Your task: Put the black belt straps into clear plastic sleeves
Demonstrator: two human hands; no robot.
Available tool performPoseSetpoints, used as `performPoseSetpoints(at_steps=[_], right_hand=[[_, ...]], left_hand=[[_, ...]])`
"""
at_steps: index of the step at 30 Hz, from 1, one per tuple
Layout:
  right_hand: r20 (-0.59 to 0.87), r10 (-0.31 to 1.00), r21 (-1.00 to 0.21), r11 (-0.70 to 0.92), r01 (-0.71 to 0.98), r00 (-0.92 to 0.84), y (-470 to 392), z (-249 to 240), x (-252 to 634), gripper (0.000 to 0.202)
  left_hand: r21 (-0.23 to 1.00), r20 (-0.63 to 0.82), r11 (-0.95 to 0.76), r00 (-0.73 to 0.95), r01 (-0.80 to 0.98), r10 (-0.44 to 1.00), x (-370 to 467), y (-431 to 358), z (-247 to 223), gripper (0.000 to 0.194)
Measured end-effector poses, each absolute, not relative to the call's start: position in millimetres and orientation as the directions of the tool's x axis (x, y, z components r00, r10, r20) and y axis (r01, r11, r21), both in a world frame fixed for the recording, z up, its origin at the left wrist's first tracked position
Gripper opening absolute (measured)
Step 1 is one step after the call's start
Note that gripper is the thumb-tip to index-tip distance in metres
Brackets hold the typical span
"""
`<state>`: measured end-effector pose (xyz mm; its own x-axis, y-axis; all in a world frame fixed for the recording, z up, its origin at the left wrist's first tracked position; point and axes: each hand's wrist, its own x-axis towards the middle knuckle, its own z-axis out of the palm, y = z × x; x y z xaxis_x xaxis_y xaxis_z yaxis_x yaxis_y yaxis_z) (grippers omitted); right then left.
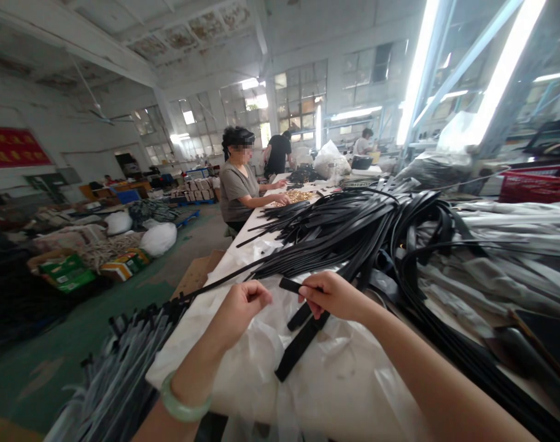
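Note:
My right hand (323, 293) pinches a black strap (290, 285) near its end, and a short flat piece sticks out to the left of the fingers. My left hand (245, 307), with a pale green bangle on its wrist, is a little to the left, apart from that strap end. Its fingers are curled against the thumb; whether anything small is between them is hidden. Below my right hand, more black strap ends (298, 350) lie on the plastic-covered table (353, 374). Behind both hands spreads a large pile of black straps (339, 227).
Grey strips with black ends (123, 356) hang at the table's left edge. To the right lie looped black straps (427, 294) and whitish sheeting (505, 245). A co-worker (239, 184) handles small gold-coloured pieces (298, 196) farther along. Sacks and boxes (123, 263) stand on the floor.

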<state>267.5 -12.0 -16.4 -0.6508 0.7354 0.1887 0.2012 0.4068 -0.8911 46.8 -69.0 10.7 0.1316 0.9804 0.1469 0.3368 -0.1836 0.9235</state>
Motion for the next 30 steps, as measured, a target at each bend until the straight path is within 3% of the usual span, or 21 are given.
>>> performPoseSetpoints(at_steps=[7, 19, 30], right_hand=[[0.191, 0.772, -0.926, 0.347, 0.15, -0.606, -15, -15, 266, 0.032], [0.194, 0.718, -0.898, 0.405, 0.174, -0.669, -18, -12, 270, 0.032], [0.213, 0.72, -0.88, 0.435, 0.191, -0.661, -17, -13, 270, 0.025]], left_hand=[[0.934, 0.159, -0.192, 0.133, 0.302, 0.978, 47, -67, 2, 0.039], [0.79, 0.327, -0.356, 0.147, 0.5, 0.933, 48, -66, -4, 0.035], [0.852, 0.259, -0.269, 0.086, 0.45, 0.962, 48, -67, -9, 0.023]])
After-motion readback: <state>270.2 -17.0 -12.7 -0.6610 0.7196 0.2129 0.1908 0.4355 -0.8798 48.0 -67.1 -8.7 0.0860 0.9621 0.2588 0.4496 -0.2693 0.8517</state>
